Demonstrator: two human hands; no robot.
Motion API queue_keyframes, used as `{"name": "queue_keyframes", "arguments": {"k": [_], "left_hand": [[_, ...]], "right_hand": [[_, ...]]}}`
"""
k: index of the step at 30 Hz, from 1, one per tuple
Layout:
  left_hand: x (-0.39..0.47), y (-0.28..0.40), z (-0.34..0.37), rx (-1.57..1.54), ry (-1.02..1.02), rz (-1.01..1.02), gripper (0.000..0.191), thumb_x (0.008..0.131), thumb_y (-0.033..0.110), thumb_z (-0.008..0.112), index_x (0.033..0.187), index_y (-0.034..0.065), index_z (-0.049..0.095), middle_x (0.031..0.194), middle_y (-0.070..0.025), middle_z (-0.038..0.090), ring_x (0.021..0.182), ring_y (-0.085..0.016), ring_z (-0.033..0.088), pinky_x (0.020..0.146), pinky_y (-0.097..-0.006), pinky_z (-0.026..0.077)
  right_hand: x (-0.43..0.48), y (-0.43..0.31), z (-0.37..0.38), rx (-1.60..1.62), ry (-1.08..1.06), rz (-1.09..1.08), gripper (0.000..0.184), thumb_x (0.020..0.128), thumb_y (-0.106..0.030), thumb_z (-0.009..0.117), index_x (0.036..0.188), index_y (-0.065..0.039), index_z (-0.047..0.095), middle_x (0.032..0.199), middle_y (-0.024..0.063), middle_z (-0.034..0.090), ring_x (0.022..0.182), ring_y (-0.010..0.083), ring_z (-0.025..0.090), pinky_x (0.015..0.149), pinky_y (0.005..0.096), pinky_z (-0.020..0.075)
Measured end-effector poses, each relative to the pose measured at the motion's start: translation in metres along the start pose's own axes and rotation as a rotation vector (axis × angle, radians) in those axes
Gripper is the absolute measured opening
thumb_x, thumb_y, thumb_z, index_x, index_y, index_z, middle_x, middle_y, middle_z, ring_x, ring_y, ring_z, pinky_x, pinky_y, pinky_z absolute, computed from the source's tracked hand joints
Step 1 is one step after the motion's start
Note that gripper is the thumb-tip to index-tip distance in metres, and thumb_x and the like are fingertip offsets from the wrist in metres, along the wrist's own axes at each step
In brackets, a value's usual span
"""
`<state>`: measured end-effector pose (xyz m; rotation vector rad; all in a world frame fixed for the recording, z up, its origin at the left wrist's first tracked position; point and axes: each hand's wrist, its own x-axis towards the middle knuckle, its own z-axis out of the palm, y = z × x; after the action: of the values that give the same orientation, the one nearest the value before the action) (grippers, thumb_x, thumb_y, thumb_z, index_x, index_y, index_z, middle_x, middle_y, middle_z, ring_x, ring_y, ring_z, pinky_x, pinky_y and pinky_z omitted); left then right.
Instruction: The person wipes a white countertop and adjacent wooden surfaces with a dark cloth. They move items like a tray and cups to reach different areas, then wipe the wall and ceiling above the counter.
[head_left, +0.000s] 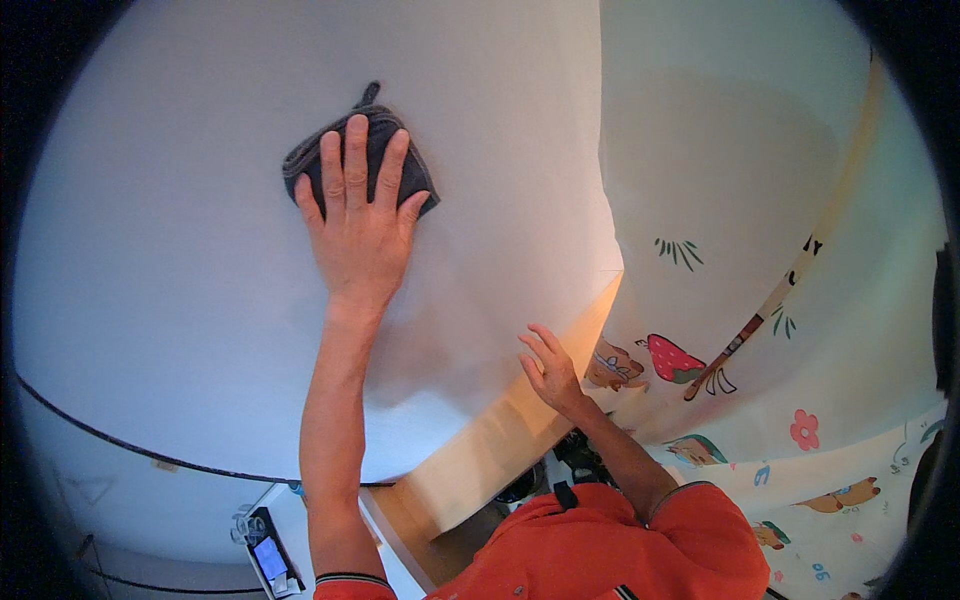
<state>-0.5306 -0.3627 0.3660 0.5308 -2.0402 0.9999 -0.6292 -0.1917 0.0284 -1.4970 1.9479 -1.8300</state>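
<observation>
My left hand (364, 217) lies palm down with its fingers spread on a folded dark grey cloth (420, 176), holding it against a smooth, pale surface (187, 225). A small loop sticks out from the cloth's far edge. The palm and fingers hide part of the cloth. Lower and to the right, my right hand (551, 371) is held with bent, parted fingers and nothing in it. It appears in front of a light wooden panel (517, 420), near the pale surface's edge; whether it touches either cannot be told.
At the right is a pale printed covering (720, 172) with a strawberry and flowers, and a long thin stick (780, 292) across it. A dark cable (135, 448) curves along the lower left. Below it, a black tray (262, 525) carries a lit phone (270, 559).
</observation>
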Motion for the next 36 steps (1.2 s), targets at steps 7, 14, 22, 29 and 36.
{"name": "queue_keyframes", "arguments": {"k": [7, 14, 22, 29, 36], "left_hand": [[-0.012, 0.013, 0.015, -0.037, -0.069, 0.049, 0.075, 0.096, 0.056, 0.067, 0.164, 0.0414, 0.039, 0.179, 0.0002, 0.020, 0.163, -0.026, 0.019, 0.124, -0.0595, 0.021], [-0.048, 0.059, 0.038, -0.095, -0.196, 0.181, 0.077, 0.094, 0.053, 0.070, 0.163, 0.0353, 0.042, 0.178, -0.0009, 0.023, 0.162, -0.025, 0.022, 0.121, -0.0581, 0.029], [-0.122, 0.105, 0.078, -0.122, -0.347, 0.308, 0.075, 0.098, 0.046, 0.065, 0.165, 0.0263, 0.038, 0.177, 0.0032, 0.023, 0.164, -0.017, 0.017, 0.133, -0.0467, 0.003], [-0.162, 0.148, 0.100, -0.099, -0.406, 0.476, 0.070, 0.097, 0.018, 0.058, 0.165, 0.0170, 0.040, 0.178, 0.0009, 0.024, 0.164, -0.016, 0.017, 0.132, -0.0449, 0.006], [-0.219, 0.180, 0.138, -0.435, -0.616, 0.484, 0.069, 0.095, 0.005, 0.050, 0.163, 0.0076, 0.039, 0.178, -0.0039, 0.023, 0.163, -0.020, 0.022, 0.127, -0.0400, 0.028]], "right_hand": [[0.015, 0.012, -0.004, 0.007, 0.066, 0.021, 0.036, 0.100, -0.008, 0.070, 0.135, -0.001, 0.064, 0.147, 0.0235, 0.057, 0.133, 0.0421, 0.059, 0.108, 0.0429, 0.0500], [0.020, 0.013, -0.015, -0.022, 0.024, 0.084, 0.037, 0.098, -0.007, 0.069, 0.134, -0.001, 0.064, 0.146, 0.0261, 0.056, 0.136, 0.0453, 0.055, 0.113, 0.0470, 0.0473], [-0.021, 0.031, -0.037, -0.086, 0.018, 0.089, 0.035, 0.099, -0.006, 0.069, 0.132, 0.001, 0.066, 0.144, 0.0229, 0.060, 0.127, 0.0422, 0.064, 0.105, 0.0458, 0.0524], [-0.045, 0.044, -0.052, -0.237, -0.083, 0.164, 0.037, 0.097, -0.010, 0.069, 0.133, -0.001, 0.065, 0.147, 0.0221, 0.057, 0.135, 0.0415, 0.057, 0.113, 0.0480, 0.0451], [-0.081, 0.048, -0.064, -0.227, -0.135, 0.153, 0.035, 0.104, -0.015, 0.062, 0.136, -0.002, 0.063, 0.147, 0.0215, 0.056, 0.134, 0.0401, 0.054, 0.117, 0.0485, 0.0395]]}}
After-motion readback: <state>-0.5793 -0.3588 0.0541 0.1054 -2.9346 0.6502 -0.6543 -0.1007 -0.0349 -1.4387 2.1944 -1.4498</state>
